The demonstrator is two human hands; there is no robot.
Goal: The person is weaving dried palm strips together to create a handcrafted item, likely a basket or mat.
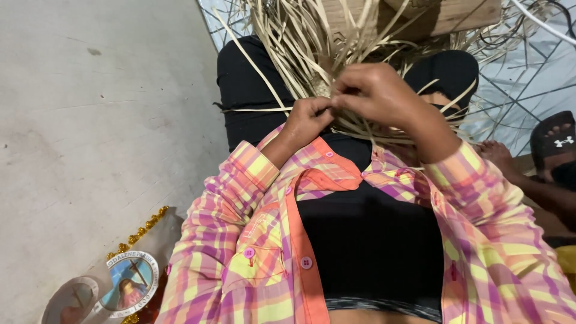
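Nearest the camera is the person's own plaid shirt [252, 240], pink, orange and yellow, open over a black top. Starting at the left, a bare grey concrete floor [90, 120] fills that side, and in its lower corner lie round printed discs [129, 282] beside a string of gold beads [141, 228]. Next comes the left hand [306, 120], its fingers [318, 108] curled tight and pinching pale straw strips [300, 42] just above the lap. Touching it on the right, the right hand [375, 93] arches over the same spot, fingers bent down and closed on the strips where they cross. The strips fan upward and outward from the hands, spread across the black-clad legs [246, 90], with a wooden block [456, 15] at the top edge behind them. Farther right, loose strips lie over a pale patterned mat [522, 66], and another person's bare foot [495, 153] and a black sandal [555, 141] sit at the right edge
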